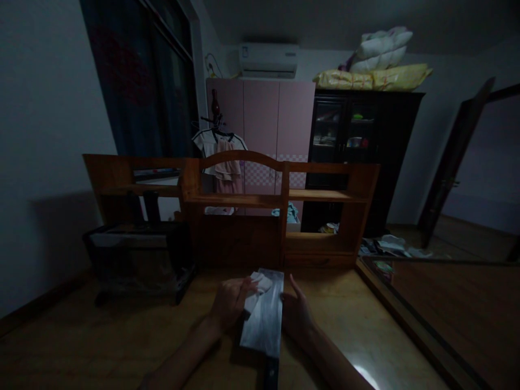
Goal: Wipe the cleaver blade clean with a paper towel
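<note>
A cleaver (266,325) with a broad grey blade and a dark handle lies lengthwise before me, its handle pointing towards me. My left hand (232,302) is closed on a folded white cloth or tissue (260,287), pressing it to the upper left part of the blade. On the blade's right side, my right hand (298,314) grips the edge with its thumb raised off the metal. Its other fingers are partly hidden at or behind the blade. Streaks or smears show on the blade.
Beneath is a wooden tabletop (162,336) with a raised edge at right. A dark-framed knife block (138,260) with black handles stands at left. A wooden shelf unit (239,238) runs along the back. Wardrobes (260,119) and an open door (455,168) are farther off.
</note>
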Action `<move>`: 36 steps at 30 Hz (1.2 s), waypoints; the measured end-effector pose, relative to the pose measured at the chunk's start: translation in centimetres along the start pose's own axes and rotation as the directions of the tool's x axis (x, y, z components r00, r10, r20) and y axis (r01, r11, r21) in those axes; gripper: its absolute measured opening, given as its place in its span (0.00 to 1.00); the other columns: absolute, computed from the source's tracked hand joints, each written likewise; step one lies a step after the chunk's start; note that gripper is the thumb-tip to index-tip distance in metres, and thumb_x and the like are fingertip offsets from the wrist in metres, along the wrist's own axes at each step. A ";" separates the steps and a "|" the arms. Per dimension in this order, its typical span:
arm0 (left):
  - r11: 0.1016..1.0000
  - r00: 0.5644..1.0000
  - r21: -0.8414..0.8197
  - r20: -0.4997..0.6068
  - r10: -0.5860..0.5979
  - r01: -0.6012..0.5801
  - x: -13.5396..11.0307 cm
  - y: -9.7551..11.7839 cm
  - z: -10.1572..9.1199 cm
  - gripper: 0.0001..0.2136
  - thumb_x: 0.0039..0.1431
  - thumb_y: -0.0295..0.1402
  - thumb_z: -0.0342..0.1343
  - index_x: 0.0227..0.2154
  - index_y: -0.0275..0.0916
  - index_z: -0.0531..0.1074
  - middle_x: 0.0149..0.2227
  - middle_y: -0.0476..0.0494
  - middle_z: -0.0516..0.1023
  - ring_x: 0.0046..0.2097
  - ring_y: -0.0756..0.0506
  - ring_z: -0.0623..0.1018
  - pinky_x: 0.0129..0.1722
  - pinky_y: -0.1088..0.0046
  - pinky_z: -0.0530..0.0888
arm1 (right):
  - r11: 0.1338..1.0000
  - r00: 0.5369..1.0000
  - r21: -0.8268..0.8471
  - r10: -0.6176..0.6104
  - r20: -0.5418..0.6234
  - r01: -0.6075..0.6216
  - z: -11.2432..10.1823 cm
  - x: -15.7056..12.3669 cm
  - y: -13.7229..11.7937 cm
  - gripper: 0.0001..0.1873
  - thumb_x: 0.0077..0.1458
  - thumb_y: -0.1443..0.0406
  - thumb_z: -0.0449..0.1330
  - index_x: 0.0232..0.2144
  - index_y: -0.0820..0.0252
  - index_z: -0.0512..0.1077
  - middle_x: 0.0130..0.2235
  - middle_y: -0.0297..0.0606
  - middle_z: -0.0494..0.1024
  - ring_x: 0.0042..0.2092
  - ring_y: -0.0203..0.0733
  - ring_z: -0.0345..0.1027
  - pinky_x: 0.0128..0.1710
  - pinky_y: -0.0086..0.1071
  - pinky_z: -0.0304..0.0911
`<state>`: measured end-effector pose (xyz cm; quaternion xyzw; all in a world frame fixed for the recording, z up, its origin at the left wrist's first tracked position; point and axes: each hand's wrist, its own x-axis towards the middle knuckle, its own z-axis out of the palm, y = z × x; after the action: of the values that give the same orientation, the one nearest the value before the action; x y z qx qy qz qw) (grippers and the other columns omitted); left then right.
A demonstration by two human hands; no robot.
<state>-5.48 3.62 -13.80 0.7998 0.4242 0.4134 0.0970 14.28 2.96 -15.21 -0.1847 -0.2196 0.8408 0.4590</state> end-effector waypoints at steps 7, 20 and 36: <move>0.987 0.981 -0.119 0.151 0.123 -0.106 -0.1 1.9 0.6 0.23 0.70 0.35 0.34 0.40 0.44 0.78 0.45 0.48 0.79 0.50 0.48 0.76 0.54 0.70 0.69 | 1.000 0.996 0.029 -0.013 0.087 0.010 0.6 0.1 0.0 0.27 0.56 0.48 0.55 0.33 0.70 0.75 0.31 0.47 0.79 0.38 0.49 0.74 0.44 0.40 0.64; 0.950 0.906 -0.217 0.313 0.286 -0.225 0.2 3.6 0.2 0.20 0.70 0.40 0.35 0.52 0.48 0.71 0.56 0.50 0.70 0.59 0.45 0.67 0.61 0.61 0.62 | 0.994 0.992 0.029 -0.111 0.057 0.109 0.2 0.3 -0.1 0.22 0.54 0.49 0.59 0.29 0.65 0.74 0.30 0.42 0.79 0.37 0.47 0.73 0.46 0.40 0.63; 0.976 0.990 -0.219 0.134 0.031 0.000 0.2 1.2 0.4 0.22 0.70 0.39 0.35 0.47 0.45 0.75 0.52 0.49 0.74 0.58 0.45 0.69 0.61 0.59 0.62 | 0.992 0.988 0.084 -0.100 0.121 0.090 0.0 -0.4 -0.5 0.33 0.58 0.45 0.51 0.43 0.72 0.73 0.40 0.50 0.79 0.44 0.50 0.72 0.47 0.42 0.63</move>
<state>-4.40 3.10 -13.28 0.8140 0.3623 0.4025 0.2100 14.82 2.86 -14.94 -0.1030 -0.2234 0.8358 0.4909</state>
